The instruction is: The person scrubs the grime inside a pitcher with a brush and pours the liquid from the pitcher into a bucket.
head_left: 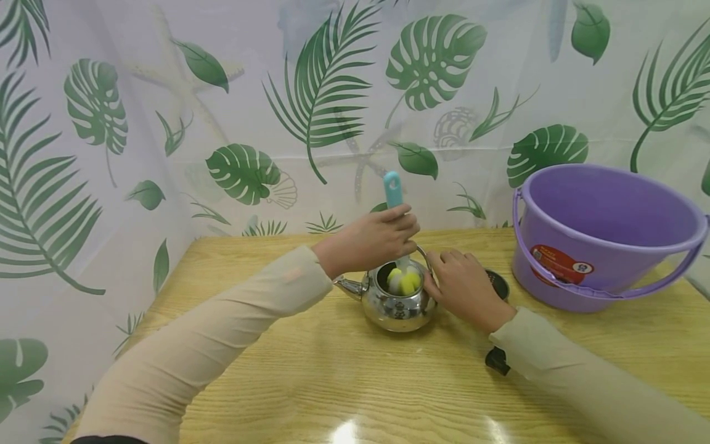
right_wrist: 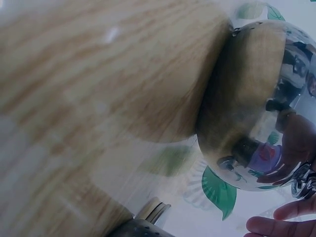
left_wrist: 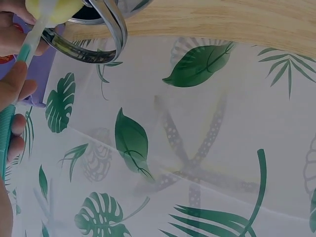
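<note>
A shiny metal kettle stands on the table with its lid off and its spout to the left. My left hand grips the teal handle of a cleaning brush from above. The brush's yellow and white sponge head is in the kettle's round opening, its lower part hidden inside. On the kettle's right side, my right hand holds it by the rim and the base of its hooped handle. Fingers of that hand show beside the handle joint in the right wrist view.
A large purple bucket with a red label stands on the right. Behind the right hand lies a dark, round, perforated piece. A leaf-patterned sheet hangs along the back and left of the wooden table.
</note>
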A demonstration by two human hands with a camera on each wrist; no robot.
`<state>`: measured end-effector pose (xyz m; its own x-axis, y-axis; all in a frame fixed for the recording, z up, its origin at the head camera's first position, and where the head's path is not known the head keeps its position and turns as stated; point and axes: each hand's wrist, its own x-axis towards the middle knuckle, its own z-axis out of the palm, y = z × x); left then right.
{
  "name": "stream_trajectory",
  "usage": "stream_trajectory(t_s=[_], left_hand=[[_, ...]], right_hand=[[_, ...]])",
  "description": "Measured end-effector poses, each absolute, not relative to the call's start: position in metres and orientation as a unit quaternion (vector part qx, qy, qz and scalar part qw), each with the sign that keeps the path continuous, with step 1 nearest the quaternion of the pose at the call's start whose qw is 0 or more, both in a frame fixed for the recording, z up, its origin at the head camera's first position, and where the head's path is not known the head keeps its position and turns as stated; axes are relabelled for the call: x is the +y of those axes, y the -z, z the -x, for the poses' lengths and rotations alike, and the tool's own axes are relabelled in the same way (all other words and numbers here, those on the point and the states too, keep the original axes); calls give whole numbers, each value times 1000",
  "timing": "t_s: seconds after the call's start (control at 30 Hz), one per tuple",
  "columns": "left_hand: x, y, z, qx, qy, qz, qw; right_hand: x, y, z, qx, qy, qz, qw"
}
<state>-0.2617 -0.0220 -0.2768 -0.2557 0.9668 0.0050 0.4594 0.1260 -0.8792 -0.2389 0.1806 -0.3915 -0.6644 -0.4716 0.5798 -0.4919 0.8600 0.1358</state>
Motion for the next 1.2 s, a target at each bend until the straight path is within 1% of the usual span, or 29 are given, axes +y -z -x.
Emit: stream_trajectory(t_s=[0.43,0.8,1.03,1.2], left_hand=[[-25,270,260,-680,-404,524,315],[-27,267,260,-698,-401,491,333],[-26,271,259,-717,-391,484,314],[-25,273,258,-729,-388,466,318]], right_hand=[[181,392,238,-910,-15,-264,319],[182,392,239,-908,-21,-267,322],[181,393,239,-909,-23,-266,321],[182,392,240,-907,-24,-268,323]])
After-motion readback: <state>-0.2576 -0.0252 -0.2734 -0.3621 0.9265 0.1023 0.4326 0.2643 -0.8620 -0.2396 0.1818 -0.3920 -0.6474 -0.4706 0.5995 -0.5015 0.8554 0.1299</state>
